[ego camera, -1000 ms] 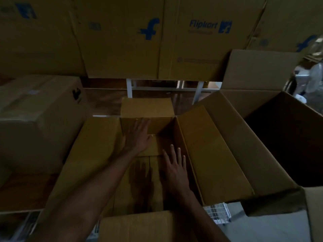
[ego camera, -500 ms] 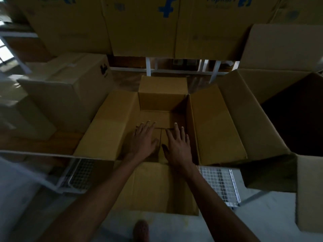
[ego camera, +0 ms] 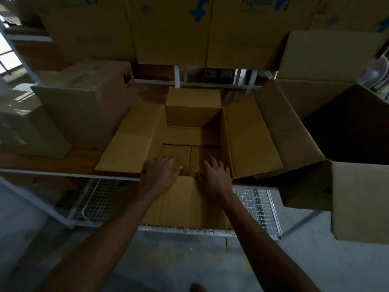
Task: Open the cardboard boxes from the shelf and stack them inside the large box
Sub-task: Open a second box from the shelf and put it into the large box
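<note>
Biggest first: large box (ego camera: 345, 131) sits at the shelf's right end, flaps up, interior dark, so we can't tell whether anything is stacked inside. Open cardboard box (ego camera: 191, 127) sits at the shelf's (ego camera: 52, 163) front edge, middle, all four flaps folded out, bottom flaps flat, nothing in it. Closed boxes (ego camera: 84, 102) stand on the shelf's left part, so we judge more opening is left. Our left hand (ego camera: 162, 171) and right hand (ego camera: 214, 175) rest on the near rim where the front flap (ego camera: 185, 201) hangs down. Fingers spread and loose, gripping nothing. This box looks opened; moving it into the large box isn't done yet.
</note>
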### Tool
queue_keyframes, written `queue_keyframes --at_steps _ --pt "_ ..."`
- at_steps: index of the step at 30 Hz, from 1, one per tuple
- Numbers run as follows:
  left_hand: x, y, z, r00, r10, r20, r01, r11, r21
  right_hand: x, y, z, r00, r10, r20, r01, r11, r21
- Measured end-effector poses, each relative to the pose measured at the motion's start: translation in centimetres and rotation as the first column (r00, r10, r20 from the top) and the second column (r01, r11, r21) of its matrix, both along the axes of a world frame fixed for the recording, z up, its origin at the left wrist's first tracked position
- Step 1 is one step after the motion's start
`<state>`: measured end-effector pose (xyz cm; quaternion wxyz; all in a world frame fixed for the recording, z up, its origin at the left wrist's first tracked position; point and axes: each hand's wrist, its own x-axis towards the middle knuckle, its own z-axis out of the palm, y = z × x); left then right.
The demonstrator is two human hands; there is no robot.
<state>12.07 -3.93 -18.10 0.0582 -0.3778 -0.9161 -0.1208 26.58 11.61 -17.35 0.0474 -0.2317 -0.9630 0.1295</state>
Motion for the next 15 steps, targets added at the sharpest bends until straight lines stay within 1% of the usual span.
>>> queue_keyframes --at_steps 1,3,5,7,9,11,15 --pt "0.0 -0.8 -0.2 1.0 -0.009 -0.022 0.009 1.0 0.005 0.4 0.0 0.1 1.0 -0.005 0.014 0.005 1.0 -0.001" --pt "0.2 -2.9 -0.4 0.999 0.013 -0.037 -0.01 0.998 0.064 1.1 -0.1 0.2 0.999 -0.02 0.051 0.018 0.999 0.026" --pt "0.5 -4.8 -0.5 0.995 0.075 -0.062 -0.069 0.993 0.093 2.0 -0.1 -0.1 0.997 -0.044 0.056 0.04 0.997 0.066" --pt "1.1 -6.4 -0.6 0.987 0.144 -0.066 -0.137 0.986 0.095 3.0 -0.4 -0.5 0.997 -0.074 0.03 0.07 0.991 0.117" --pt "1.9 -7.9 -0.6 0.977 0.21 -0.019 -0.206 0.97 0.132 4.1 -1.3 -0.6 0.993 -0.115 0.01 0.112 0.981 0.158" --pt "2.4 -8.9 -1.0 0.969 0.248 0.026 -0.249 0.955 0.16 5.0 -2.3 -0.5 0.987 -0.162 0.0 0.16 0.973 0.164" --pt "2.7 -10.1 -1.0 0.949 0.278 0.145 -0.296 0.948 0.119 6.2 -3.5 -0.3 0.975 -0.219 -0.025 0.22 0.96 0.17"
